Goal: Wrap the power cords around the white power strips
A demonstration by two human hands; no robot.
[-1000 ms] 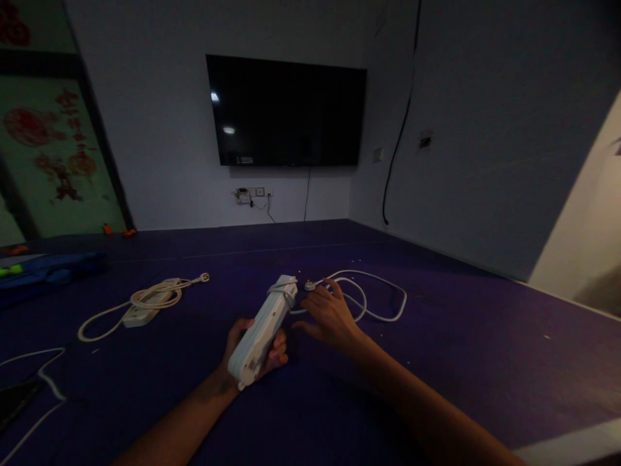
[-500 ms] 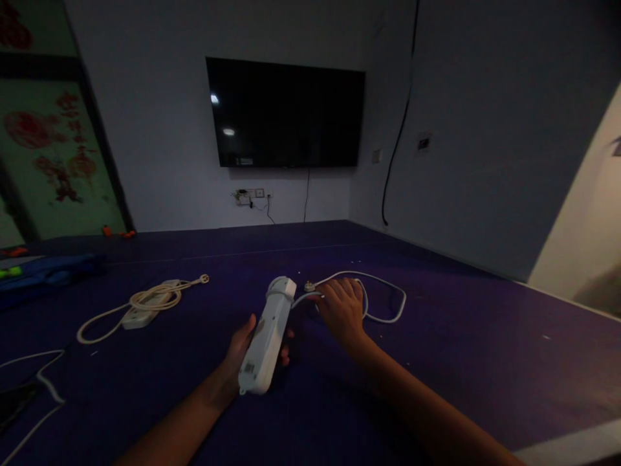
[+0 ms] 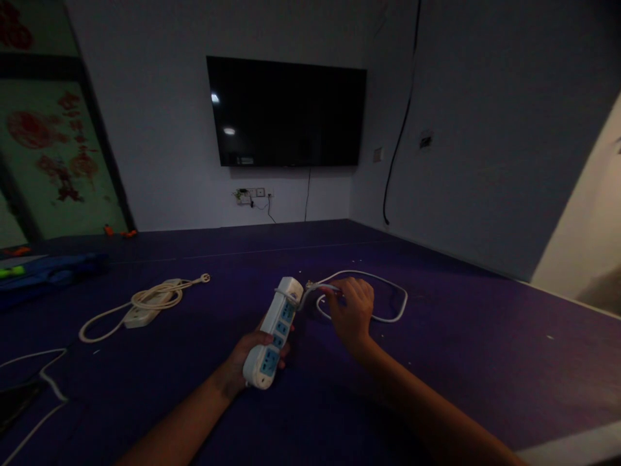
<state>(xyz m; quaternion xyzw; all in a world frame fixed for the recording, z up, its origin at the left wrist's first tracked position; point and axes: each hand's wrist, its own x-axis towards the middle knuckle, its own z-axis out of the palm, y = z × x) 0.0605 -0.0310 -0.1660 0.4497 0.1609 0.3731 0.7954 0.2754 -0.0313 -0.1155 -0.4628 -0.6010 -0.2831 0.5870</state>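
Observation:
My left hand (image 3: 252,353) is wrapped round a white power strip (image 3: 277,330), held tilted with its blue socket face towards me and the right. The white cord (image 3: 400,304) goes round the strip's far end and runs over to my right hand (image 3: 352,307), which pinches it between thumb and fingers. Beyond that hand the cord lies in a loose loop on the purple surface. Its plug (image 3: 309,285) rests just past the strip's far end.
To the left lies a second power strip (image 3: 140,316) with its cord coiled on top. A dark blue cloth (image 3: 58,268) is farther left, and a white cable (image 3: 51,382) crosses the near left. A television (image 3: 291,113) hangs on the far wall.
The power strip has rolled in my left hand, so its socket face shows instead of its back. My right hand has shifted slightly right, drawing the cord out from the strip.

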